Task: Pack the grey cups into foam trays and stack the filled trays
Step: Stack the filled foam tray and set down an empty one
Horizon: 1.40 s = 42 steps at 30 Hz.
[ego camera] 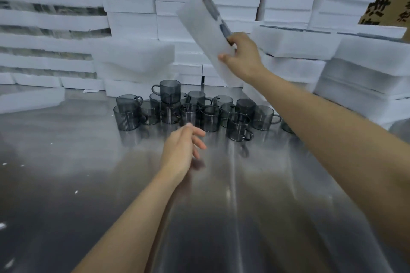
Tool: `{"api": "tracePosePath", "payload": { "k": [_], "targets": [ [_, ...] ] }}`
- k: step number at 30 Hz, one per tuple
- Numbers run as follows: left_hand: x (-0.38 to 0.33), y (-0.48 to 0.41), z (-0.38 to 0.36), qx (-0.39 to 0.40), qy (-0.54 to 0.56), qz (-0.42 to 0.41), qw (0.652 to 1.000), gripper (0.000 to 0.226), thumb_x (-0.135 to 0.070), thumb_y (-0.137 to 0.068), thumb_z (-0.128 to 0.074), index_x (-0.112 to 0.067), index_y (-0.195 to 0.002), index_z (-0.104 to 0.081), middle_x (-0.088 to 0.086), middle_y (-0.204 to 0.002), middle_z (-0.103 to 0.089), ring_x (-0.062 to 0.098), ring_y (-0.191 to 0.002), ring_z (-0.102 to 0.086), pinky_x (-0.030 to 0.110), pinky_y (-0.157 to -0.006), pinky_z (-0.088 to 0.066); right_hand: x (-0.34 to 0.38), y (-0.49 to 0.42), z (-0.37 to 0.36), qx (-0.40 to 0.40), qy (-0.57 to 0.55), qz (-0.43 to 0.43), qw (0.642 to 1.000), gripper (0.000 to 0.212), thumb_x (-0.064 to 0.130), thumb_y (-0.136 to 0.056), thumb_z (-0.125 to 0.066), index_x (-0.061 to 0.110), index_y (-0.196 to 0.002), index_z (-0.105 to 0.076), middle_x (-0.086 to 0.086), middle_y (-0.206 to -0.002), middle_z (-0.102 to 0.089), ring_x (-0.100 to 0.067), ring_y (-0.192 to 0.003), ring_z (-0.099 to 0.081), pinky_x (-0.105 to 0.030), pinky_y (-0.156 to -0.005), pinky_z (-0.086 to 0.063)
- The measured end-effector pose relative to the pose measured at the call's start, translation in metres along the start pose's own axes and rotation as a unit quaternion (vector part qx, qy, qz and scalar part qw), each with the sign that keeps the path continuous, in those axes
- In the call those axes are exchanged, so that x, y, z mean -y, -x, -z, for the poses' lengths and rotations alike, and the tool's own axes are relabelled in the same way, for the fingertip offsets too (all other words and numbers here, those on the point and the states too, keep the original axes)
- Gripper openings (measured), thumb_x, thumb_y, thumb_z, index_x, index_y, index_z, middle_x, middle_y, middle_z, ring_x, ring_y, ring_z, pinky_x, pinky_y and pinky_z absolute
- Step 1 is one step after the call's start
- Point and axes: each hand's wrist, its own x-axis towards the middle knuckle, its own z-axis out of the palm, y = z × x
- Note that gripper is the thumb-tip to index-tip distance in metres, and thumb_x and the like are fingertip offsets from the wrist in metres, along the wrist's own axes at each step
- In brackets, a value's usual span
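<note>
Fingers [235, 39] of the right hand [241, 55] are curled round the edge of a foam tray [204, 35], with the thumb pressed on its broad white face. They grip it tilted in the air, its far end raised up and to the left. Dark grey rims show along the tray's upper edge, just by those fingers. The left hand [182, 150] holds nothing; its fingers [198, 139] are loosely spread and relaxed over the bench [88, 184].

Just beyond the left fingers, and below the right fingers, the grey cups [190, 113] stand upright in a tight cluster on the bench, handles pointing various ways. One cup [169, 91] sits on top of others at the back. To the right of the right fingers is a stack of filled trays [295, 46], with grey rims showing along its top. Behind the right fingers and out to both sides, white foam trays [131, 6] are piled in tall stacks. Up and far right of the right fingers stands a cardboard box [381, 4] with dark print. White foam crumbs [76, 191] lie on the bench left of the left fingers.
</note>
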Motion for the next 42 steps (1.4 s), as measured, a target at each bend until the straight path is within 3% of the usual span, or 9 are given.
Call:
{"api": "tracePosePath", "payload": {
  "k": [5, 16, 21, 26, 30, 32, 35, 39, 42],
  "targets": [
    [0.002, -0.001, -0.001, 0.000, -0.018, -0.014, 1.000, 0.047, -0.029, -0.105, -0.029, -0.015, -0.082, -0.068, 0.000, -0.059, -0.066, 0.014, -0.046, -0.051, 0.026, -0.054, -0.038, -0.033, -0.021, -0.047, 0.009, 0.078, -0.012, 0.997, 0.034, 0.021, -0.081, -0.074, 0.004, -0.107, -0.062, -0.011, -0.115, -0.057, -0.023, -0.106, -0.051, -0.019, -0.078, -0.029],
    [0.002, -0.003, -0.002, 0.002, -0.005, -0.007, 1.000, 0.046, -0.026, -0.104, -0.031, -0.011, -0.080, -0.068, 0.001, -0.059, -0.064, 0.013, -0.042, -0.048, 0.016, -0.044, -0.032, -0.046, -0.017, -0.088, 0.147, 0.266, -0.027, 0.952, 0.007, -0.007, -0.072, -0.062, -0.002, -0.077, -0.061, -0.011, -0.076, -0.050, -0.027, -0.070, -0.052, -0.035, -0.068, -0.053],
    [0.001, -0.001, -0.002, 0.003, -0.012, -0.007, 1.000, 0.045, -0.026, -0.104, -0.032, -0.009, -0.083, -0.068, 0.001, -0.060, -0.064, 0.012, -0.042, -0.048, 0.015, -0.044, -0.032, -0.053, -0.011, -0.089, 0.180, 0.268, -0.038, 0.946, 0.028, -0.014, -0.072, -0.045, 0.008, -0.072, -0.061, -0.018, -0.078, -0.046, -0.029, -0.072, -0.047, -0.031, -0.062, -0.041],
    [0.001, -0.001, -0.002, 0.007, 0.001, -0.003, 1.000, 0.044, -0.026, -0.104, -0.033, -0.012, -0.079, -0.067, 0.001, -0.060, -0.064, 0.013, -0.043, -0.047, 0.016, -0.046, -0.033, -0.050, -0.015, -0.087, 0.258, 0.244, -0.081, 0.931, 0.034, -0.004, -0.085, -0.049, 0.006, -0.110, -0.069, -0.017, -0.103, -0.063, -0.032, -0.097, -0.056, -0.030, -0.075, -0.044],
    [0.001, 0.000, -0.002, 0.008, -0.003, -0.007, 1.000, 0.045, -0.027, -0.104, -0.033, -0.016, -0.076, -0.066, -0.001, -0.057, -0.064, 0.012, -0.042, -0.048, 0.020, -0.050, -0.035, -0.016, -0.021, -0.091, 0.204, 0.215, -0.101, 0.950, 0.016, 0.009, -0.089, -0.048, 0.006, -0.074, -0.050, -0.014, -0.092, -0.055, -0.031, -0.087, -0.051, -0.030, -0.068, -0.040],
    [0.001, -0.001, -0.002, 0.008, -0.003, -0.008, 1.000, 0.045, -0.028, -0.104, -0.033, -0.016, -0.075, -0.066, -0.002, -0.057, -0.064, 0.011, -0.042, -0.048, 0.020, -0.051, -0.035, 0.015, -0.030, -0.102, 0.126, 0.146, -0.031, 0.981, 0.019, 0.005, -0.087, -0.048, 0.003, -0.099, -0.062, -0.015, -0.111, -0.059, -0.032, -0.105, -0.055, -0.035, -0.087, -0.046],
    [0.000, -0.001, -0.002, 0.012, -0.004, -0.005, 1.000, 0.044, -0.028, -0.104, -0.034, -0.017, -0.075, -0.065, -0.002, -0.059, -0.065, 0.011, -0.042, -0.049, 0.023, -0.052, -0.038, 0.075, -0.035, -0.120, 0.111, 0.030, 0.126, 0.985, 0.050, 0.002, -0.089, -0.044, 0.011, -0.139, -0.047, -0.010, -0.142, -0.043, -0.023, -0.131, -0.041, -0.031, -0.107, -0.033],
    [-0.002, 0.002, 0.000, 0.020, -0.014, 0.011, 1.000, 0.041, -0.023, -0.098, -0.035, -0.014, -0.068, -0.060, -0.001, -0.055, -0.062, 0.013, -0.041, -0.050, 0.017, -0.041, -0.036, 0.121, -0.042, -0.153, 0.210, 0.151, 0.191, 0.947, 0.053, 0.028, -0.098, -0.046, 0.017, -0.148, -0.031, -0.007, -0.151, -0.029, -0.027, -0.137, -0.031, -0.047, -0.113, -0.027],
    [-0.002, 0.003, 0.003, 0.030, -0.042, 0.002, 0.999, 0.042, -0.018, -0.093, -0.035, -0.017, -0.055, -0.053, 0.007, -0.054, -0.061, 0.017, -0.044, -0.055, 0.015, -0.040, -0.037, 0.120, -0.040, -0.168, 0.212, 0.188, 0.149, 0.947, 0.049, 0.014, -0.097, -0.048, 0.012, -0.144, -0.034, -0.012, -0.138, -0.038, -0.029, -0.125, -0.041, -0.045, -0.101, -0.041]
  ]
}}
